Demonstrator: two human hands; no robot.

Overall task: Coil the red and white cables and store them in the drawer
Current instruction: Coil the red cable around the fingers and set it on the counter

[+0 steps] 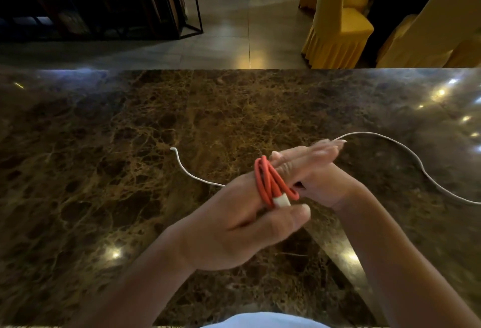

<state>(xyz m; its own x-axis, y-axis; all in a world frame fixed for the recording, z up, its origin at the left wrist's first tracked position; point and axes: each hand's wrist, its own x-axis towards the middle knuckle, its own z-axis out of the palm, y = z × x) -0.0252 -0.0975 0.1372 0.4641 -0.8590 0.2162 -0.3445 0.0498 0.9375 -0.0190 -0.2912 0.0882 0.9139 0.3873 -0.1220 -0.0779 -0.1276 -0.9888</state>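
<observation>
A brown marble counter fronts yellow-draped chairs. The left hand, fingers straight, wears the coiled red cable, thumb pinning its white plug; the right hand lies flat alongside. Red coiling looks nearly done; the white cable trails right, uncoiled. No drawer shows.

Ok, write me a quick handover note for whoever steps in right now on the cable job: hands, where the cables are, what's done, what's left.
Left hand: fingers straight, the red cable looped round them, thumb pressing its white plug end.
Right hand: behind the left, at the coil; its grip is hidden by blur.
White cable: loose and uncoiled on the marble table, running from behind the hands off the right edge of the view.
Done: red cable mostly coiled.
Left: finish and secure the red coil, coil the white cable, put both in the drawer, which is not in view.
</observation>
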